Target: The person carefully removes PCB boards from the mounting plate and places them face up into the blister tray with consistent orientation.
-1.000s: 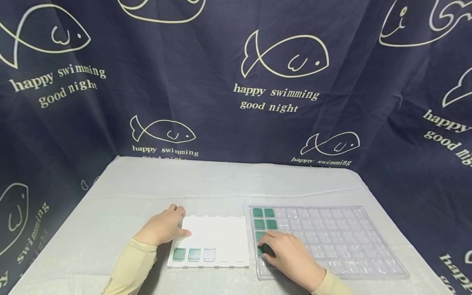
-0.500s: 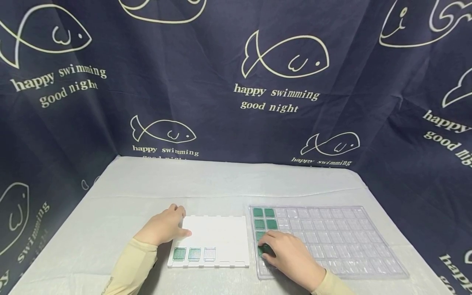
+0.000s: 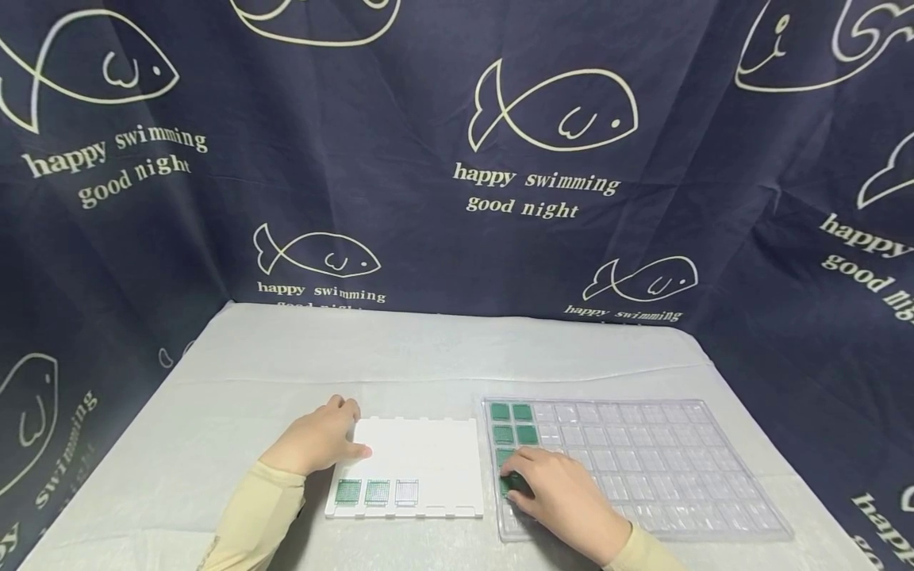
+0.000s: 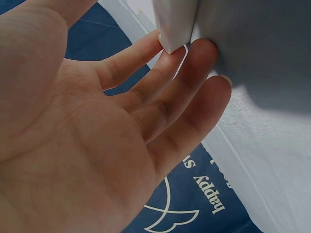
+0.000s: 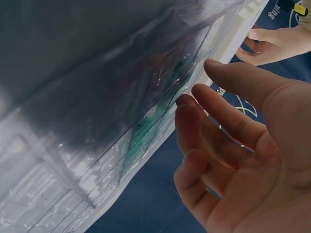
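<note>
Pick-up apparently under way

The white board [image 3: 428, 452] is steadied by the left hand [image 3: 319, 434], fingers barely bent, thumb on top. A green tile [image 3: 505, 488] in the clear tray [image 3: 650, 458] is partly hidden by the right hand [image 3: 557, 485], fingers curled; any hold can't be told. An edge pinch seems needed.

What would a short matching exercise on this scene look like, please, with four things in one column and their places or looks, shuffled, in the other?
Column one
1. left hand
2. right hand
3. white board
4. fish-print cloth

Column two (as the head view shows)
A. over the left part of the clear tray
B. dark blue, rising behind the table
C. at the left edge of the white board
D. bearing three squares in a row

Right pairs: 1-C, 2-A, 3-D, 4-B
</note>
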Action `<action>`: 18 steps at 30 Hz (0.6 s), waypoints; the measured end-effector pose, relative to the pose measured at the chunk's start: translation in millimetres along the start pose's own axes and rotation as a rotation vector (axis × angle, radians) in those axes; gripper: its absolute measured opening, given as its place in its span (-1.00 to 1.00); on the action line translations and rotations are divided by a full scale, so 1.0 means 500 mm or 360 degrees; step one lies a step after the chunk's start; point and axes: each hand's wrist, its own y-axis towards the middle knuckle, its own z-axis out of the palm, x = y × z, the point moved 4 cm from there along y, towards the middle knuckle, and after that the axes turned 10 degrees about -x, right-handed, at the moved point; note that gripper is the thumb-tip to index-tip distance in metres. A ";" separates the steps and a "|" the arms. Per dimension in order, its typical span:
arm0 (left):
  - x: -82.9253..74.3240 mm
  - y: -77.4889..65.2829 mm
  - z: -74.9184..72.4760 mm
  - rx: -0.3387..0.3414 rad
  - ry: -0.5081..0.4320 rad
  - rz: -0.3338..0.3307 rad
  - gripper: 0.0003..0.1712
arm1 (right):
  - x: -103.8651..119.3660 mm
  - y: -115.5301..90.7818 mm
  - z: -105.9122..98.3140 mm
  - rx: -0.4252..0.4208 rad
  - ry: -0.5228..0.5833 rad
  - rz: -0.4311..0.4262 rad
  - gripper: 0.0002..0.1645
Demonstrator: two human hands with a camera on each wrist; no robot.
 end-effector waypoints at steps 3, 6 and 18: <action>0.002 0.001 0.002 -0.0006 0.0002 -0.0002 -0.36 | 0.000 0.001 0.000 -0.0015 -0.0003 -0.0002 -0.68; 0.003 0.001 0.003 -0.0009 0.0001 0.0001 -0.36 | 0.001 0.004 -0.001 -0.0036 -0.0005 -0.0009 -0.68; 0.000 0.000 0.001 -0.0007 -0.0008 0.0002 -0.37 | 0.013 0.016 -0.008 -0.0112 -0.0064 -0.0053 -0.70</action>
